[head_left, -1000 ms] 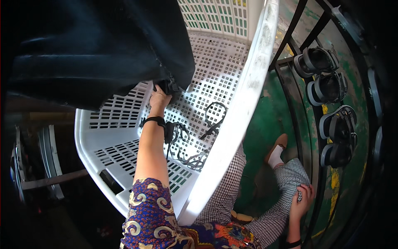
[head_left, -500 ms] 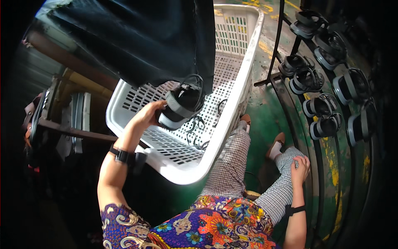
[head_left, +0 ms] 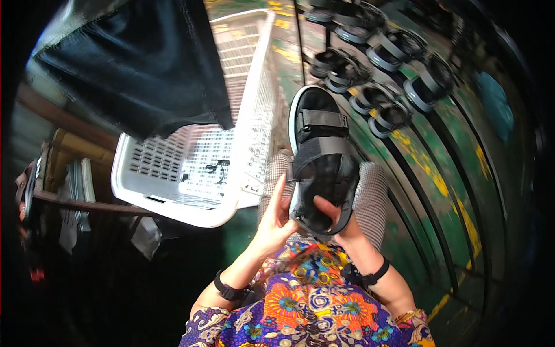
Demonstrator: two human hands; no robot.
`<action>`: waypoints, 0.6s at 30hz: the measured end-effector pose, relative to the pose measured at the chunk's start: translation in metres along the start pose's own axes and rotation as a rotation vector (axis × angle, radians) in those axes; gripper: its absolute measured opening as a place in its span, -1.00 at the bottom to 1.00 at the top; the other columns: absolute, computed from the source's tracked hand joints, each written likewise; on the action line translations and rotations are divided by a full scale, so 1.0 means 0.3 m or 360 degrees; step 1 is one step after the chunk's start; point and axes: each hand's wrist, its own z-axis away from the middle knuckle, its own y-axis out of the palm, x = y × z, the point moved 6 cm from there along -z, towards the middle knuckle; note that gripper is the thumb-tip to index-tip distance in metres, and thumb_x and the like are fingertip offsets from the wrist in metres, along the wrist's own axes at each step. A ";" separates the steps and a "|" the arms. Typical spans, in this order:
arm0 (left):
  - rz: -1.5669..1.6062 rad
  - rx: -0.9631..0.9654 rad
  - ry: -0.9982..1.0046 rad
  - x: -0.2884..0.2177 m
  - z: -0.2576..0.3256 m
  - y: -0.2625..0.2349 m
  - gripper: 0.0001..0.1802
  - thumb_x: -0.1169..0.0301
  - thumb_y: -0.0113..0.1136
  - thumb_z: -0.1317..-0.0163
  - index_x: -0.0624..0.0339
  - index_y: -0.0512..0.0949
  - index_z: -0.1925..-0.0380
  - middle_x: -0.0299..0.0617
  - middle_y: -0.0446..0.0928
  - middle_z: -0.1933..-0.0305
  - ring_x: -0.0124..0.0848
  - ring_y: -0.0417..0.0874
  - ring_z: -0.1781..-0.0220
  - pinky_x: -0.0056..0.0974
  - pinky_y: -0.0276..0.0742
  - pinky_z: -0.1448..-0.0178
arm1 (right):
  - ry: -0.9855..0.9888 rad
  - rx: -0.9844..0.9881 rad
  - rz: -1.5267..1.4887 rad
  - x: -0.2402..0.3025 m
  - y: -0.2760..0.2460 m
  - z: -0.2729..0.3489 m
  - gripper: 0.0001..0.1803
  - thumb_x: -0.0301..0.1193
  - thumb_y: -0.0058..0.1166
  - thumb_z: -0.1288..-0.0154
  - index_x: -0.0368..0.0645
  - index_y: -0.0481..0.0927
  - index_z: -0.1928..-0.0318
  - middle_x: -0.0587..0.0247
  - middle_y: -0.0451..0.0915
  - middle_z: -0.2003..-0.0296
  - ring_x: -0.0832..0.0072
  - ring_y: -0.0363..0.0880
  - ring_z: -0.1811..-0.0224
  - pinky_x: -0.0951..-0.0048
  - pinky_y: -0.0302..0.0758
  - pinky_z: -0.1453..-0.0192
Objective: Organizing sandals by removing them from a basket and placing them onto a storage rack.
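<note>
Above my lap a black sandal (head_left: 319, 173) with grey straps and a pale sole edge is held up, its toe pointing away from me and its footbed facing up. My right hand (head_left: 346, 226) grips it at the heel, with the thumb inside over the footbed and the other fingers mostly hidden behind the heel strap. My left hand (head_left: 276, 224) closes on the heel's left side, fingers along the sole edge. Left of my legs stands a white plastic basket (head_left: 219, 215) with small black pieces (head_left: 218, 169) inside.
Several similar sandals (head_left: 388, 118) hang on a black metal rack (head_left: 442, 173) at the right. A dark sheet (head_left: 139, 63) hangs over the basket's left part. A low frame holding flat boards (head_left: 81, 179) is at the far left.
The sandal has moved from above the basket to above my lap. My right hand has left my knee and now holds it too. The view has swung to the right.
</note>
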 end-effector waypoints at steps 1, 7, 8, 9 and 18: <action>-0.0012 0.0097 -0.0021 0.020 -0.015 0.046 0.00 0.61 0.11 -0.10 0.08 -0.27 -0.45 0.08 0.15 -0.37 -0.25 0.26 -0.35 -0.19 0.27 -0.32 | -0.0028 -0.0054 0.0058 0.007 -0.059 0.017 -0.53 -0.57 0.14 -0.21 -0.18 0.44 -0.15 0.25 0.55 -0.03 0.44 0.56 -0.02 0.40 0.52 -0.12; -0.0557 0.0350 0.0103 0.064 -0.107 0.103 -0.39 0.41 0.12 -0.26 0.24 0.22 -0.30 -0.11 0.37 -0.18 -0.36 0.36 -0.23 -0.28 0.38 -0.20 | -0.0170 -0.0433 0.0300 0.036 -0.319 0.173 -0.51 -0.43 0.21 -0.19 -0.24 0.43 -0.12 0.23 0.58 0.05 0.45 0.58 0.06 0.43 0.53 -0.06; -0.0465 0.0361 0.0138 0.066 -0.127 0.098 -0.46 0.38 0.09 -0.29 0.26 0.28 -0.26 -0.12 0.37 -0.18 -0.36 0.36 -0.23 -0.31 0.36 -0.21 | -0.0141 -0.0370 0.0389 0.042 -0.327 0.186 -0.47 -0.36 0.26 -0.17 -0.26 0.42 -0.12 0.24 0.58 0.06 0.48 0.56 0.07 0.48 0.51 -0.05; -0.0463 0.0433 -0.0002 0.064 -0.135 0.112 -0.55 0.36 0.02 -0.36 0.30 0.35 -0.20 -0.15 0.37 -0.16 -0.40 0.37 -0.21 -0.34 0.34 -0.21 | -0.0133 -0.0349 0.0396 0.041 -0.341 0.195 -0.41 -0.31 0.30 -0.13 -0.25 0.39 -0.13 0.24 0.57 0.06 0.50 0.55 0.07 0.49 0.48 -0.05; 0.0546 0.0292 -0.0545 0.131 -0.098 0.085 -0.87 0.42 0.20 -0.25 0.17 0.45 0.31 -0.32 0.54 0.39 -0.42 0.65 0.31 -0.34 0.57 0.30 | -0.0216 -0.0568 0.0690 0.005 -0.401 0.243 -0.27 -0.30 0.40 0.02 -0.22 0.34 -0.15 0.29 0.55 0.02 0.51 0.53 0.01 0.43 0.45 -0.14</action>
